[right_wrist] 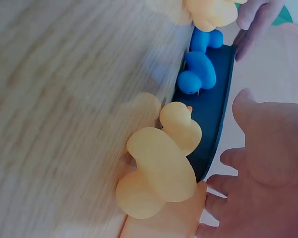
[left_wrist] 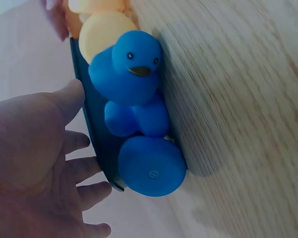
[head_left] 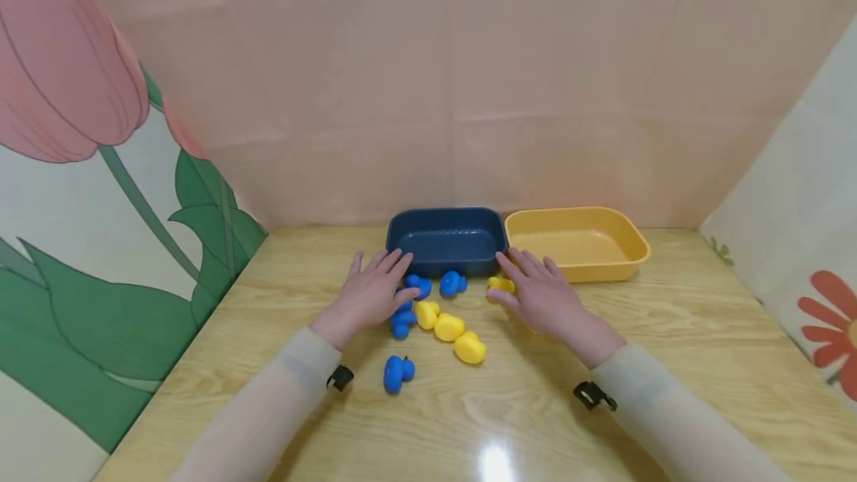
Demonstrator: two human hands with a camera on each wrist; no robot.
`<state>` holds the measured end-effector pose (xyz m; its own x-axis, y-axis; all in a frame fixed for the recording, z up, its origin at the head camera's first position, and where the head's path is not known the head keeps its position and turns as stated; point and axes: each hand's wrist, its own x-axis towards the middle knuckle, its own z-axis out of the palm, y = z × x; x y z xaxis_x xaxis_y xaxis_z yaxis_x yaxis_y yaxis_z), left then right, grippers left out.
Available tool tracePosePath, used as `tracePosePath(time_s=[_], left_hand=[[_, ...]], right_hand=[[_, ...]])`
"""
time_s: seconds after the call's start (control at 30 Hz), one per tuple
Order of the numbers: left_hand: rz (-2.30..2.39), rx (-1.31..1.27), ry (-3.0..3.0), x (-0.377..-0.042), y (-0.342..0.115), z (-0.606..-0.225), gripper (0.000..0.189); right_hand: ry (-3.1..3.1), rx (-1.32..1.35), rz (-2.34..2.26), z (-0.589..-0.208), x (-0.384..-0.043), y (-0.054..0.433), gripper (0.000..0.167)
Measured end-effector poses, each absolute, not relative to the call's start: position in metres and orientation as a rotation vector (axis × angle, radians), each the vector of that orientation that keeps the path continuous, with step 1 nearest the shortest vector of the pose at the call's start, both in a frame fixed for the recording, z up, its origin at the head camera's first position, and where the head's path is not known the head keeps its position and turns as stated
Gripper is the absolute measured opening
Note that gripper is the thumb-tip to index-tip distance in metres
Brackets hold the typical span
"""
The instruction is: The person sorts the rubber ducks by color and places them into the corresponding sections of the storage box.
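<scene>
My left hand [head_left: 367, 294], palm down with fingers extended, is at the left of several blue rubber ducks [head_left: 402, 322]. Its fingertips overlap the front left corner of the dark blue tray [head_left: 447, 239] in the head view. Opposite it, my right hand [head_left: 541, 297] spreads its fingers over the front edge of the yellow tray [head_left: 579, 240]. A yellow rubber duck [head_left: 502, 284] shows beside its thumb, partly hidden. Neither hand holds anything. The left wrist view shows a blue duck [left_wrist: 126, 69] with a dark beak; a yellow duck [right_wrist: 161, 166] looms large in the right wrist view.
Three yellow ducks [head_left: 470, 348] form a slanting row between the hands. A lone blue duck [head_left: 395, 374] lies nearer me on the wooden table [head_left: 683, 348]. Both trays stand side by side near the pink back cloth [head_left: 448, 95]. Flowered cloths [head_left: 87, 259] flank the table.
</scene>
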<state>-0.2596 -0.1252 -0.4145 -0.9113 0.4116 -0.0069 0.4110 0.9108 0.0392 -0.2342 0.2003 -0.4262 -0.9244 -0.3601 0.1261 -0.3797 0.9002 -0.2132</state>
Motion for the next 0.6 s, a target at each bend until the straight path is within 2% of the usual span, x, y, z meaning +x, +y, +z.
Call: tracePosePath(time_s=[0.6], left_hand=[[0.111, 0.546, 3.068, -0.275, -0.138, -0.422, 0.078]], right_hand=[[-2.894, 0.676, 0.411, -0.432, -0.251, 0.194, 0.078]])
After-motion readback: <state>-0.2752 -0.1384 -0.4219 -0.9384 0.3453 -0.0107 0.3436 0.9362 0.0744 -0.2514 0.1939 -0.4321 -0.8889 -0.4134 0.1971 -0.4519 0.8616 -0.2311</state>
